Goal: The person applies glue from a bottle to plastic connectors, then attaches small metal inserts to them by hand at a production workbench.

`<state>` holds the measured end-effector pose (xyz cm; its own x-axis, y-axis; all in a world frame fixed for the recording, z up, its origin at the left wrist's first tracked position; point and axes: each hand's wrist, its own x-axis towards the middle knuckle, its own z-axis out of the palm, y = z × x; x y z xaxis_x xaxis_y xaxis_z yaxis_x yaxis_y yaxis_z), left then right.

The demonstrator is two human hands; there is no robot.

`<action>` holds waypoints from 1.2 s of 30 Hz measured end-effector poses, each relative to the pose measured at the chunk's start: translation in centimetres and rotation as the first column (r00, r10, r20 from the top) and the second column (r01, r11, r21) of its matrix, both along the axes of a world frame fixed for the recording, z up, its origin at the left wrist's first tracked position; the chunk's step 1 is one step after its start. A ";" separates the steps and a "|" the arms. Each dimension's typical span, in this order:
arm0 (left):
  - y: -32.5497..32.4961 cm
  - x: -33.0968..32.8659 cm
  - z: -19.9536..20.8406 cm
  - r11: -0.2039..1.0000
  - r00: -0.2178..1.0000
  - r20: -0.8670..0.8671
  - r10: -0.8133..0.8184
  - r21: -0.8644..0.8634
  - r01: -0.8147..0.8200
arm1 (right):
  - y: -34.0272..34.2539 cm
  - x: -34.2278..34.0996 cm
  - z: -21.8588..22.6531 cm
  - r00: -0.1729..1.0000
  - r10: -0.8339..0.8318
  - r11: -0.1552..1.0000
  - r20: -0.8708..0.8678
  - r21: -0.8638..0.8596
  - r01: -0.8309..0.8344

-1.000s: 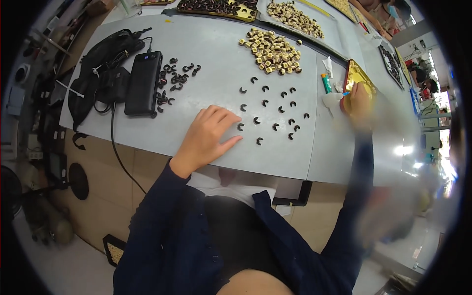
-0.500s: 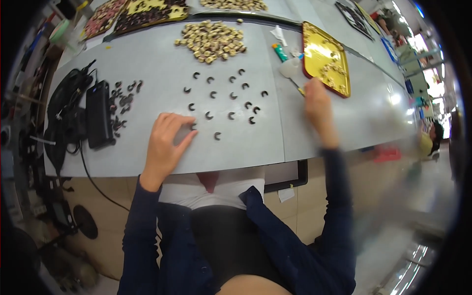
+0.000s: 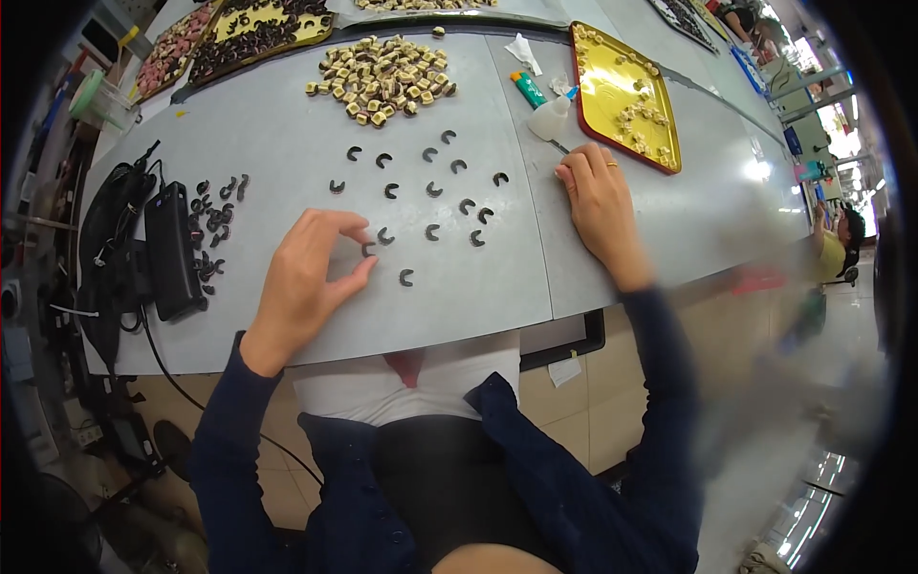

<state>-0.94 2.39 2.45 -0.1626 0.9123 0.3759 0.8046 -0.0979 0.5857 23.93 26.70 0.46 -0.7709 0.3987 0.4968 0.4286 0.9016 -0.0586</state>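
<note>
Small dark C-shaped pieces (image 3: 391,191) lie spaced out over the grey tabletop. My left hand (image 3: 304,273) rests at the near left of them, thumb and forefinger apart around one C-shaped piece (image 3: 369,250), which sits in the gap without visible contact. My right hand (image 3: 598,191) is on the table to the right, fingers curled together near the thin metal tip of a white squeeze bottle (image 3: 549,121). Whatever its fingertips hold is hidden. Beyond the bottle lies a green tube (image 3: 528,89).
Farther back is a heap of yellow-and-dark chunks (image 3: 382,81). A red-rimmed yellow tray (image 3: 612,81) holds small pale pieces. At left lie a black power bank (image 3: 175,251), cables and more dark bits (image 3: 212,225). Filled trays (image 3: 258,38) line the far edge. A person (image 3: 837,253) is far right.
My right hand has come closer to the white bottle's tip, its fingers now bent over the table. My left hand keeps its thumb and forefinger around the same spot. The view has shifted slightly.
</note>
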 end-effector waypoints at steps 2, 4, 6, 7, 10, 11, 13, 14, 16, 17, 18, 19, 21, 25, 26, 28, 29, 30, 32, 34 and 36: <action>1.1 -0.2 0.4 0.999 1.000 0.011 -0.027 0.026 0.027 | 0.1 0.1 0.2 1.000 0.018 1.000 -0.014 0.025 -0.017; 2.4 -0.1 0.8 0.996 0.993 0.098 -0.071 0.052 0.066 | 0.1 0.0 0.2 0.990 0.058 0.998 -0.125 0.003 -0.058; 4.1 -0.2 0.7 0.993 0.983 0.156 -0.098 0.079 0.086 | 0.3 0.0 0.3 0.982 0.063 0.997 -0.177 -0.028 -0.069; 4.8 -0.2 0.6 0.989 0.971 0.205 -0.125 0.106 0.105 | 0.4 -0.2 0.3 0.969 0.064 0.995 -0.237 -0.058 -0.080; 6.3 -0.1 -0.4 0.975 0.926 0.326 -0.189 0.178 0.136 | -0.4 -0.6 1.2 0.913 0.008 0.902 -0.408 -0.391 -0.182; 6.5 0.0 -0.7 0.975 0.926 0.332 -0.181 0.182 0.125 | -0.6 -1.0 1.6 0.896 0.004 0.819 -0.443 -0.513 -0.257; 6.6 0.0 -1.4 0.954 0.919 0.344 -0.194 0.283 0.096 | -2.2 -2.6 2.7 0.874 0.027 0.720 -0.486 -0.596 -0.354; 6.5 -0.1 -1.7 0.955 0.918 0.351 -0.182 0.284 0.081 | -3.0 -3.6 3.1 0.847 0.027 0.608 -0.531 -0.664 -0.435; 6.1 0.3 -2.0 0.937 0.867 0.451 -0.213 0.347 0.050 | -3.9 -4.8 3.3 0.833 0.047 0.543 -0.551 -0.686 -0.484; 6.1 0.4 -2.3 0.939 0.868 0.455 -0.198 0.342 0.035 | -4.3 -5.5 3.3 0.805 0.078 0.468 -0.588 -0.692 -0.550; 6.0 0.3 -2.3 0.920 0.866 0.446 -0.228 0.389 0.042 | -4.4 -6.4 3.5 0.774 0.109 0.387 -0.624 -0.690 -0.611; 5.9 0.1 -2.4 0.900 0.864 0.435 -0.255 0.432 0.048 | -4.1 -7.1 3.6 0.784 0.167 0.380 -0.598 -0.694 -0.611; 5.4 -0.2 -2.2 0.899 0.882 0.395 -0.259 0.432 0.071 | -3.9 -8.2 3.6 0.777 0.197 0.306 -0.598 -0.715 -0.629; 5.3 -0.9 -2.1 0.892 0.905 0.342 -0.253 0.444 0.081 | -3.7 -9.5 2.9 0.779 0.197 0.210 -0.595 -0.751 -0.626; 5.3 -1.0 -2.1 0.882 0.902 0.349 -0.254 0.466 0.068 | -3.6 -9.4 2.7 0.788 0.235 0.210 -0.569 -0.762 -0.612; 5.3 -1.3 -1.8 0.885 0.910 0.328 -0.252 0.458 0.080 | -4.1 -9.3 2.1 0.785 0.217 0.251 -0.580 -0.745 -0.619; 5.3 -1.3 -1.8 0.879 0.921 0.293 -0.259 0.466 0.099 | -4.1 -9.2 1.9 0.795 0.222 0.299 -0.564 -0.737 -0.606; 5.4 -1.3 -1.8 0.884 0.915 0.305 -0.263 0.456 0.102 | -4.1 -9.1 2.0 0.807 0.222 0.353 -0.547 -0.727 -0.589; 5.5 -1.2 -2.0 0.892 0.906 0.346 -0.245 0.447 0.070 | -4.4 -9.1 2.1 0.839 0.181 0.331 -0.512 -0.772 -0.543; 5.5 -1.2 -2.1 0.898 0.907 0.342 -0.245 0.432 0.080 | -4.8 -9.5 2.0 0.816 0.196 0.362 -0.543 -0.734 -0.575; 5.5 -1.1 -2.2 0.903 0.912 0.332 -0.242 0.420 0.086 | -5.3 -9.0 2.2 0.839 0.231 0.385 -0.493 -0.745 -0.544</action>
<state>-2.07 7.94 0.29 -0.2202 0.7301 0.6469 0.4903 -0.4905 0.7204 14.88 21.45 2.63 -0.8544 0.4197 0.3063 -0.1325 0.3939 -0.9095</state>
